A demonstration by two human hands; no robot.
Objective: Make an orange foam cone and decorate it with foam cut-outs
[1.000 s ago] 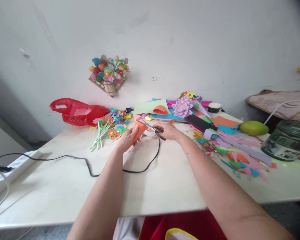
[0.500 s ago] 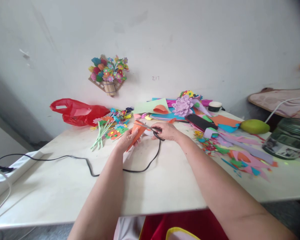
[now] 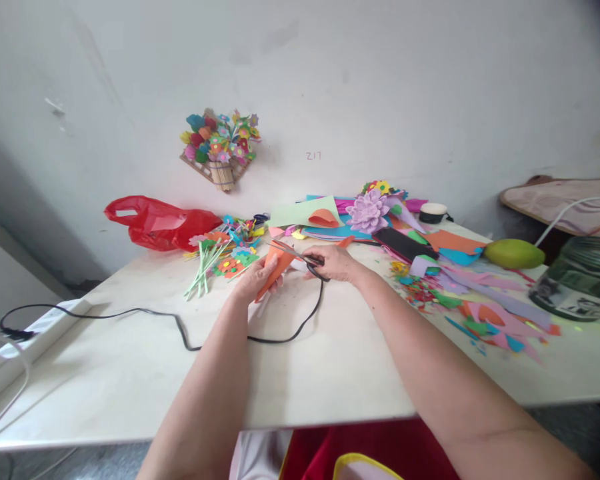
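Observation:
My left hand (image 3: 259,277) is closed around an orange craft sheet (image 3: 276,268), holding it tilted over the middle of the table. In my right hand (image 3: 334,262) is a pair of scissors (image 3: 293,251), fingers wrapped round the handles. The blades point left and lie across the top part of the orange sheet; whether they are parted is hard to make out. Beneath the hands something whitish is partly hidden. Just left of my left hand lie flat foam flowers (image 3: 229,268) and pale green sticks (image 3: 203,267).
A red plastic bag (image 3: 163,225) lies at the back left. A black cord (image 3: 180,327) runs from a power strip (image 3: 35,343) toward my hands. On the right are a black phone (image 3: 404,245), coloured scraps (image 3: 505,323), a green fruit (image 3: 514,253) and a glass jar (image 3: 580,277).
The whole view has shifted very slightly, so things sit a little further right. Both hands keep their holds on the orange sheet and the scissors, almost unmoved.

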